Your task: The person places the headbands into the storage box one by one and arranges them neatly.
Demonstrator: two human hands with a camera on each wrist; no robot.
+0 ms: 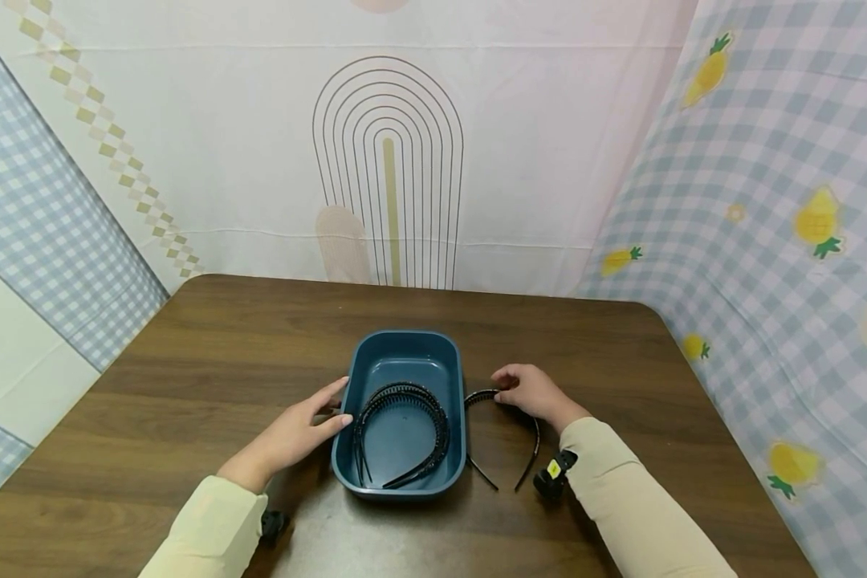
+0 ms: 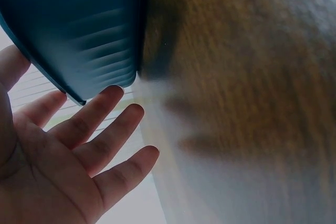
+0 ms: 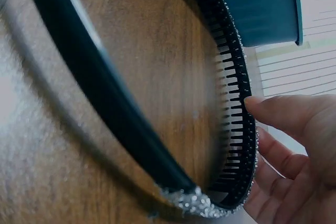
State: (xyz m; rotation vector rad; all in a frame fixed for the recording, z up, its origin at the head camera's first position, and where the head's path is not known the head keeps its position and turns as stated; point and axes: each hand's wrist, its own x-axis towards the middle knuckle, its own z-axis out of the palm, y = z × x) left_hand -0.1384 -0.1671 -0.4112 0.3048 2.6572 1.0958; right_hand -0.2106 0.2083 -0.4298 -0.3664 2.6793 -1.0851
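A blue rectangular tub (image 1: 408,353) stands on the table, holding several black toothed headbands (image 1: 439,449) nested in its near half. My left hand (image 1: 298,433) touches the tub's left rim with its fingers extended; in the left wrist view the fingers (image 2: 113,145) are spread beside the tub's wall. To the right of the tub, my right hand (image 1: 533,393) pinches another black headband (image 1: 533,449) near the top of its arch. The right wrist view shows this headband (image 3: 239,103) between thumb and fingers, with comb teeth inside and glittery stones along its outer side.
The brown wooden table (image 1: 260,329) spreads out around the tub. A white printed cloth (image 1: 535,160) hangs behind it, and a blue checked cloth with pineapples (image 1: 751,241) hangs at the right. Black wrist cameras (image 1: 551,480) sit below the sleeves.
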